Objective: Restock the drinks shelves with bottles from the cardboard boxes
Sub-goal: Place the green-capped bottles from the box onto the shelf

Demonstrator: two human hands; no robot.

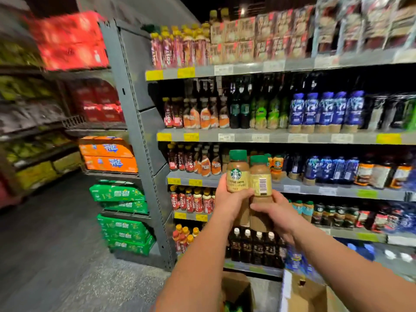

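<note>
two hands raised before the drinks shelves (292, 188) — left hand (229, 202) grips a green-capped coffee bottle (237, 174), right hand (273, 213) grips a second bottle (260, 179) touching it — above open cardboard boxes (304, 293) on the floor.

I count two hands, the left hand (227, 200) and the right hand (278, 213). They hold two coffee bottles with green caps: the logo bottle (237, 174) and the barcode bottle (260, 180). The rack (135, 109) has five shelves (292, 138) I can see. On the second one stand five blue bottles (326, 111). At the bottom are four black bottles (252, 248) with white caps, maybe one more. Two orange cases (108, 152) sit at the rack's end. Two cardboard boxes (313, 293) stand on the floor (67, 244).
</note>
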